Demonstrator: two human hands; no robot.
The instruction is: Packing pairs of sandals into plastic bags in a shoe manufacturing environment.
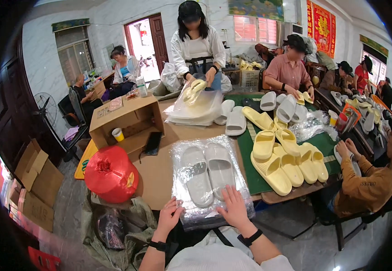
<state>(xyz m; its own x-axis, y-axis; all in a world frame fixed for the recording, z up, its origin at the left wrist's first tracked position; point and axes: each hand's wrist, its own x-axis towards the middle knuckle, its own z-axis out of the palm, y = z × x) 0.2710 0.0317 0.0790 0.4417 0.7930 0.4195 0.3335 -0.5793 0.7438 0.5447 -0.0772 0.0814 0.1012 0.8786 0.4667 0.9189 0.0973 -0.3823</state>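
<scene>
A pair of light grey slide slippers (208, 174) lies side by side in a clear plastic bag (176, 156), toes away from me. More clear bags (218, 221) are stacked underneath, at the table's near edge. My right hand (233, 207) rests flat with fingers spread at the heel of the right slipper. At the bag's near left corner, my left hand (171, 213) touches the plastic edge with its fingers apart. Across the table a person puts a yellow slipper (195, 90) into another clear bag (196, 108).
To the left stand an open cardboard box (128, 117) with a paper cup (117, 134), a phone (153, 143) and a red roll of twine (112, 174). On the right, yellow slippers (272, 174) and grey slippers (236, 121) cover a green mat (250, 180). Other people sit nearby.
</scene>
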